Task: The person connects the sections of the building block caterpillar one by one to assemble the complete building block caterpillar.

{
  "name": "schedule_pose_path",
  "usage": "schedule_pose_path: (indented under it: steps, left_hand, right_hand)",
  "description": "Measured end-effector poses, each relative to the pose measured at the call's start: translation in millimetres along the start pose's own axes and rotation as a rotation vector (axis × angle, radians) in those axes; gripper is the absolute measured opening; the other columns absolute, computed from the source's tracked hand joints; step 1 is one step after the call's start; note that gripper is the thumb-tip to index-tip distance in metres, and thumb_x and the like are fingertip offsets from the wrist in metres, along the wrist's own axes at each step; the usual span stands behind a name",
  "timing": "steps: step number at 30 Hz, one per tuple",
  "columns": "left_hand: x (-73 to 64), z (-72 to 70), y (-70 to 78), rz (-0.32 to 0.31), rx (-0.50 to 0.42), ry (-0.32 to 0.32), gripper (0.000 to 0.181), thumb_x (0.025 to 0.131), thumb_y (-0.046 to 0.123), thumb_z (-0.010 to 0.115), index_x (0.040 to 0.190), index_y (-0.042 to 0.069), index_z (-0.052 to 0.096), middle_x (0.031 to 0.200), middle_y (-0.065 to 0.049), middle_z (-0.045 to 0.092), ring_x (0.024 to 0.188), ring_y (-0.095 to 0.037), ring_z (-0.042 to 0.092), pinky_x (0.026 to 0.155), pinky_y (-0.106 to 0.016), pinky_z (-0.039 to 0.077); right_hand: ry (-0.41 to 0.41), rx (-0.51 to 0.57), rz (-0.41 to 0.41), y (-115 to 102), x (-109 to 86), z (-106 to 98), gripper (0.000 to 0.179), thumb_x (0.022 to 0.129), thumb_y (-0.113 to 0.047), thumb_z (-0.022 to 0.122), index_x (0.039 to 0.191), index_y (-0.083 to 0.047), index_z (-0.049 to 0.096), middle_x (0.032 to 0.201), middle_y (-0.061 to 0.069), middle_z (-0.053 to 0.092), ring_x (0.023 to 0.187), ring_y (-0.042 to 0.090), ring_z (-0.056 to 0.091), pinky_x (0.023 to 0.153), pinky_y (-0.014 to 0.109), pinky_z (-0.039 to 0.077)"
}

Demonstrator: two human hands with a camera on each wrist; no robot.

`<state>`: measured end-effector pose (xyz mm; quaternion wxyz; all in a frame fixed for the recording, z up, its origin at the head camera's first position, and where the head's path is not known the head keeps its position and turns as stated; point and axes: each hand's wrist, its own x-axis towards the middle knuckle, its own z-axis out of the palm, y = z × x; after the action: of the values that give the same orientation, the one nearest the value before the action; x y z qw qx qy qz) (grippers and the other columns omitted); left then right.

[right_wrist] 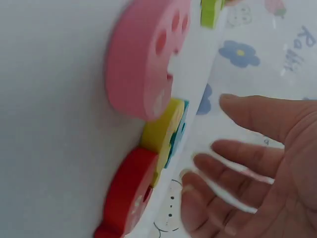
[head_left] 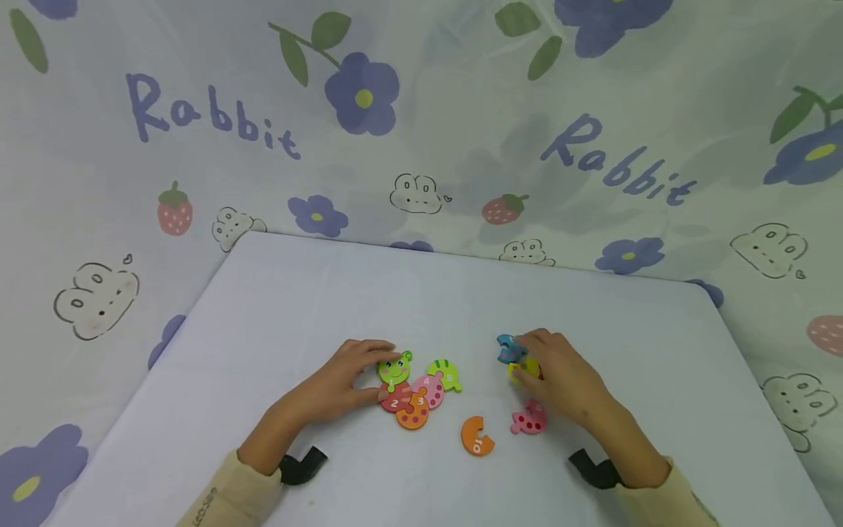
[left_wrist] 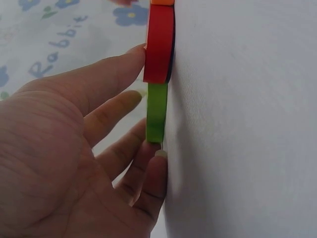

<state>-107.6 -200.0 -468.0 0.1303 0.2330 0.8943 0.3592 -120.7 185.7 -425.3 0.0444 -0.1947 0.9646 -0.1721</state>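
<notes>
A wooden caterpillar puzzle lies partly joined: smiling green head, red piece 2, orange piece 3, pink piece 4 and green piece 5. My left hand holds its left end, thumb against the red piece and fingers curled about the green head. To the right, my right hand hovers over a blue piece and a yellow piece. In the right wrist view its fingers are spread apart from them, beside a red piece.
Loose on the white table are an orange piece 10 and a pink dotted piece, both nearer to me. A patterned cloth hangs behind the table. Black straps stick out at both wrists.
</notes>
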Motion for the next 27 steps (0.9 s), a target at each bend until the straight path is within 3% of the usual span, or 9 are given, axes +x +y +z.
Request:
schedule_pose_path:
  steps: [5,8,11,20,27]
  left_hand:
    - [-1.4,0.1,-1.9,-0.001,-0.006,-0.002,0.060,0.095,0.023,0.078,0.151,0.026,0.057,0.159,0.003,0.045,0.144,-0.026,0.036,0.113,-0.055,0.041]
    - [-1.6,-0.1,-1.9,0.005,-0.011,0.001,0.059,0.095,0.023,0.078,0.151,0.026,0.058,0.159,0.003,0.045,0.144,-0.026,0.036,0.113,-0.055,0.041]
    - [-1.7,-0.4,-1.6,0.006,-0.015,0.001,0.059,0.095,0.024,0.079,0.151,0.026,0.058,0.159,0.004,0.045,0.144,-0.025,0.036,0.113,-0.054,0.042]
    - [-1.1,-1.1,0.2,0.002,-0.007,-0.001,0.059,0.095,0.024,0.079,0.151,0.025,0.058,0.159,0.004,0.045,0.143,-0.024,0.037,0.113,-0.054,0.042]
    - [-0.9,-1.3,1.2,-0.005,-0.013,0.001,0.059,0.095,0.024,0.079,0.150,0.024,0.059,0.159,0.003,0.045,0.142,-0.025,0.037,0.112,-0.053,0.043]
  right_hand:
    - [-0.085,-0.072,0.048,-2,23.8,5,0.065,0.091,-0.029,0.081,0.144,0.000,0.058,0.137,0.018,0.058,0.121,0.039,0.054,0.095,0.055,0.055]
    - [-0.113,-0.104,0.066,-5,33.6,10,0.058,0.091,-0.024,0.078,0.141,-0.001,0.061,0.133,0.018,0.059,0.113,0.037,0.057,0.091,0.053,0.056]
    - [-0.084,-0.120,0.069,-7,38.8,13,0.049,0.089,-0.017,0.075,0.134,-0.001,0.065,0.126,0.017,0.062,0.106,0.035,0.058,0.088,0.052,0.057]
    - [-0.046,-0.079,0.062,-15,34.5,11,0.053,0.088,-0.027,0.083,0.132,-0.002,0.066,0.128,0.016,0.068,0.109,0.034,0.062,0.091,0.055,0.056]
    - [-0.082,0.030,0.042,-42,24.1,9,0.057,0.087,-0.027,0.087,0.134,-0.003,0.066,0.130,0.012,0.068,0.110,0.028,0.065,0.097,0.048,0.056]
